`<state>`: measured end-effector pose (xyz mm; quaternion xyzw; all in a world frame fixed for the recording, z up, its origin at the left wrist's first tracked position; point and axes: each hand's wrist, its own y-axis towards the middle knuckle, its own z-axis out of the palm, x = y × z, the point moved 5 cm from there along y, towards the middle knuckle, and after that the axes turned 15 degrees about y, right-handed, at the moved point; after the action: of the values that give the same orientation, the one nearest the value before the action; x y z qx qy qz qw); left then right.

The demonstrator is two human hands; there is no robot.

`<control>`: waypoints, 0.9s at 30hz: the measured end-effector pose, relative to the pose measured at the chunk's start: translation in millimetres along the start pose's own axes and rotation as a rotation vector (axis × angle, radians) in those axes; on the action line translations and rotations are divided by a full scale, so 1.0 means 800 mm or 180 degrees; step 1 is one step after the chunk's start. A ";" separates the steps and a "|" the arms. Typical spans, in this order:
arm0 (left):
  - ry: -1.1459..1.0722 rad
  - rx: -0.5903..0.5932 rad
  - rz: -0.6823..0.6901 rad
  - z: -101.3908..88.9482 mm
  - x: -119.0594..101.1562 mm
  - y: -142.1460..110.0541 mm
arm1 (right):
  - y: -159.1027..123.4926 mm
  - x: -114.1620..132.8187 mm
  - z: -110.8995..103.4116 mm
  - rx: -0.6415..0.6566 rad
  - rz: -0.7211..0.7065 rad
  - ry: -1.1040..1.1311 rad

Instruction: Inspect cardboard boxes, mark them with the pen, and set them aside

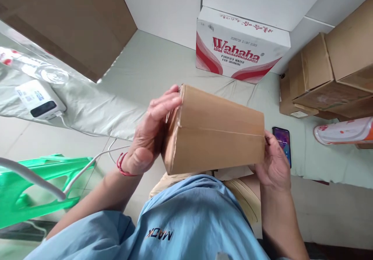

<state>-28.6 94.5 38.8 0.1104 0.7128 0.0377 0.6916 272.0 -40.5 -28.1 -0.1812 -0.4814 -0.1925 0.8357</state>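
Note:
I hold a brown cardboard box (215, 130) in front of my chest, with a taped seam running along its side. My left hand (151, 133) presses flat against the box's left end, fingers stretched up along the flap edge; a red string sits on that wrist. My right hand (272, 161) grips the box's right end from below, fingers curled round the corner. The box hangs above the pale green sheet (140, 73) and my blue shirt.
A white and red Wahaha water carton (241, 46) stands at the back. Brown cartons (329, 77) are stacked at right. A phone (282, 139) lies on the sheet by my right hand. A white power bank (40, 98) and green plastic stool (32, 186) are at left.

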 end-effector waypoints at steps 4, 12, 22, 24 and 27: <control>-0.0171 -0.0190 0.0313 0.020 0.002 -0.009 | 0.002 0.012 0.012 0.0029 -0.0441 -0.0335; 0.1275 0.0243 0.0952 -0.022 0.034 -0.041 | -0.028 0.022 0.004 0.0267 -0.0879 -0.0856; 0.1723 0.0098 0.0994 -0.070 0.023 -0.113 | -0.083 -0.018 -0.067 -0.0291 0.0485 -0.0284; 0.1429 0.0067 0.0734 -0.066 0.027 -0.115 | -0.080 -0.027 -0.068 -0.0400 0.0627 -0.0200; 0.0973 -0.0046 0.0349 -0.065 0.028 -0.111 | -0.074 -0.031 -0.065 -0.0374 0.0721 -0.0122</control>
<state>-90.3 17.8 0.5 0.1371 0.8024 0.0969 0.5727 269.2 -113.5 -67.3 -0.2867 -0.4616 -0.1212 0.8307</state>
